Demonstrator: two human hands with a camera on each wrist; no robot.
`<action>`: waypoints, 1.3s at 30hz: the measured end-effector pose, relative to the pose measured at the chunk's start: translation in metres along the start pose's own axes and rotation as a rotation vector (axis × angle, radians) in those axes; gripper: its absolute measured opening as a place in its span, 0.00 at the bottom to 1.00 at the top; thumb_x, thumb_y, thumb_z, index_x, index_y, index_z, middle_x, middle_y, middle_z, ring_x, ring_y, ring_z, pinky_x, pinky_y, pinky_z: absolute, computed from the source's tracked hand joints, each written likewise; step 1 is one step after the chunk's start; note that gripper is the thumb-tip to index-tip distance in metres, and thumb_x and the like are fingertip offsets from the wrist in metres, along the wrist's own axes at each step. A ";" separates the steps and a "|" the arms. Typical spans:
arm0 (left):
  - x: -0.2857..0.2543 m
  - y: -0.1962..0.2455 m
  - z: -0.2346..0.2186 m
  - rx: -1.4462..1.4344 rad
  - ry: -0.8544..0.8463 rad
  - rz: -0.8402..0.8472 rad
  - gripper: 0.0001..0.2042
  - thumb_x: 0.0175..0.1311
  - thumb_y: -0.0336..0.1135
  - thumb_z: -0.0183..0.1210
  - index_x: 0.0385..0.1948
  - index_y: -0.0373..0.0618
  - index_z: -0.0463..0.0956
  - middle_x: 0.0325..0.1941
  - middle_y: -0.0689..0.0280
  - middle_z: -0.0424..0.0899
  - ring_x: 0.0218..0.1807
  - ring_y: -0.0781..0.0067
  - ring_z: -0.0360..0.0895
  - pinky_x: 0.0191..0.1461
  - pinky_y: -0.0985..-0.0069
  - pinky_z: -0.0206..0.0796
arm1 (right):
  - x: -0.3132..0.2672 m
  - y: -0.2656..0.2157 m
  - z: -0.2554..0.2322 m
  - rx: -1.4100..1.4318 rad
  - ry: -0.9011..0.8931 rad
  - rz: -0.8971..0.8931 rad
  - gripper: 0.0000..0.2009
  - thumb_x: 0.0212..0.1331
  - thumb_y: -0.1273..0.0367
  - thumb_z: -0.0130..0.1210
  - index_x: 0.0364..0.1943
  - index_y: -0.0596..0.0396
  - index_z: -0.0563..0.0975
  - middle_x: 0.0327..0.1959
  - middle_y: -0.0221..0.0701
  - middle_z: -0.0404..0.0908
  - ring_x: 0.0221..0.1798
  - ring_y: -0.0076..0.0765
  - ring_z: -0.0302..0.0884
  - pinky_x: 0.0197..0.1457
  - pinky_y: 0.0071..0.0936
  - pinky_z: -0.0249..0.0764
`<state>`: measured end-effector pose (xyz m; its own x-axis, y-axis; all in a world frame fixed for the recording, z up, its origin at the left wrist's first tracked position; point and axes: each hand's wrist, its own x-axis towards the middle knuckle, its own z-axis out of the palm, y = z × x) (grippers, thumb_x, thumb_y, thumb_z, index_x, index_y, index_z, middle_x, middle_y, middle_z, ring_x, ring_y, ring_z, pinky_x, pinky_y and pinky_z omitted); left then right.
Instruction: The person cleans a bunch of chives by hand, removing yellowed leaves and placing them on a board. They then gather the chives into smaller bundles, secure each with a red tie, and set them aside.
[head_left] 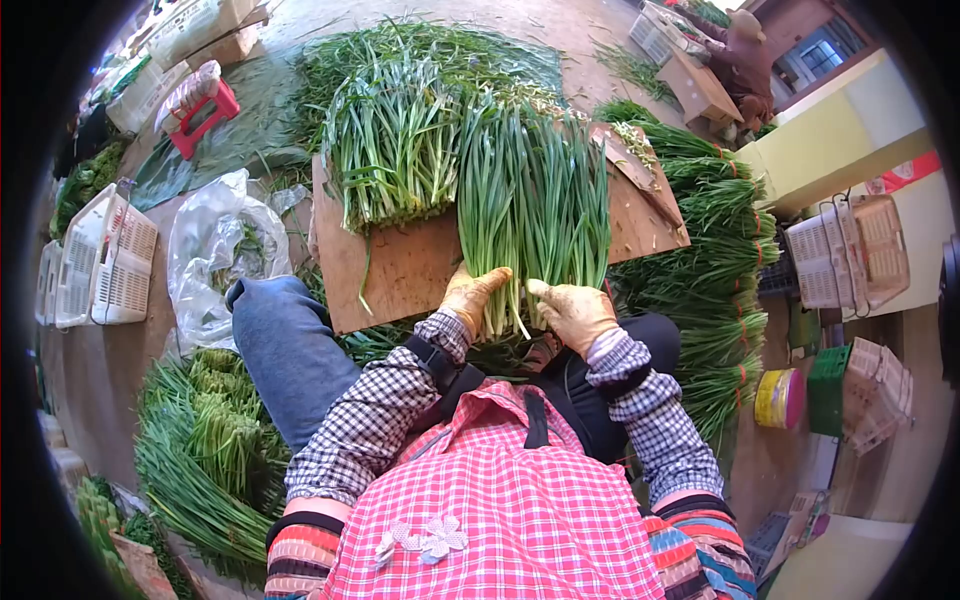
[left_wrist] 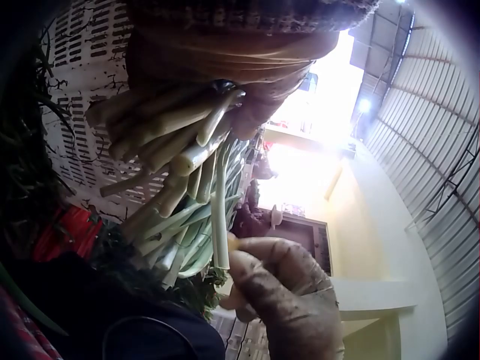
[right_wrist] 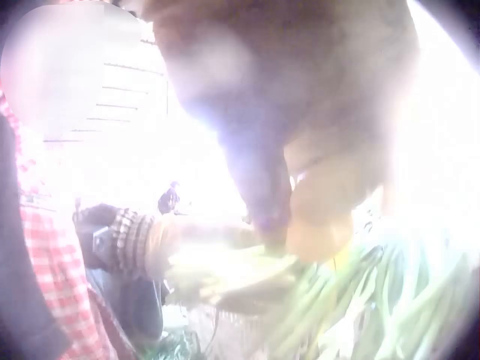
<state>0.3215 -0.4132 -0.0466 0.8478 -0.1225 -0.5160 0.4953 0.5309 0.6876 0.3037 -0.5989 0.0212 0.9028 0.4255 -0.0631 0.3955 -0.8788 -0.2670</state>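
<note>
A bunch of garlic chives [head_left: 535,195] lies over a brown board [head_left: 400,275], its pale stem ends toward the person. In a stained, light-coloured glove, my left hand [head_left: 470,300] grips the bunch near those ends. The gloved right hand [head_left: 577,315] is at the bunch's right side. Seen from the left wrist, the right hand [left_wrist: 285,289] pinches one pale stalk [left_wrist: 220,217] between thumb and finger, beside the gripped stems [left_wrist: 169,142]. Glare washes out most of the right wrist view, where the right hand [right_wrist: 322,202] overlaps the leaves. A second pile of chives [head_left: 395,150] lies left of the bunch.
Tied green bundles [head_left: 705,260] are stacked along the right. More chives [head_left: 210,440] lie at the lower left. A clear plastic bag [head_left: 220,260], white crates [head_left: 110,260] and a red stool [head_left: 205,115] stand left. Another person [head_left: 750,65] is at the back right.
</note>
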 end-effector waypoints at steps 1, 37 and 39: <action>0.000 0.000 0.000 0.004 -0.002 0.003 0.20 0.56 0.31 0.65 0.51 0.41 0.72 0.42 0.59 0.82 0.40 0.64 0.81 0.40 0.66 0.78 | 0.003 0.007 0.006 -0.031 -0.072 0.096 0.12 0.58 0.62 0.56 0.43 0.47 0.81 0.31 0.37 0.83 0.36 0.43 0.81 0.41 0.37 0.76; -0.001 0.001 -0.002 -0.001 -0.031 0.018 0.21 0.56 0.31 0.65 0.52 0.41 0.71 0.43 0.59 0.81 0.41 0.64 0.81 0.41 0.66 0.78 | 0.027 0.018 0.045 0.125 -0.281 0.505 0.12 0.53 0.61 0.57 0.32 0.54 0.82 0.35 0.37 0.84 0.38 0.41 0.83 0.43 0.37 0.77; 0.001 0.001 -0.003 -0.009 -0.026 0.008 0.23 0.56 0.30 0.65 0.53 0.41 0.68 0.44 0.58 0.80 0.41 0.62 0.81 0.40 0.63 0.77 | 0.024 0.019 0.032 0.568 -0.284 0.590 0.08 0.52 0.67 0.60 0.27 0.59 0.79 0.26 0.36 0.82 0.21 0.26 0.78 0.30 0.27 0.75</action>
<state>0.3221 -0.4105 -0.0474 0.8566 -0.1401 -0.4966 0.4867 0.5393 0.6872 0.3270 -0.5984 -0.0160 0.8274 0.0384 -0.5603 -0.3371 -0.7640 -0.5502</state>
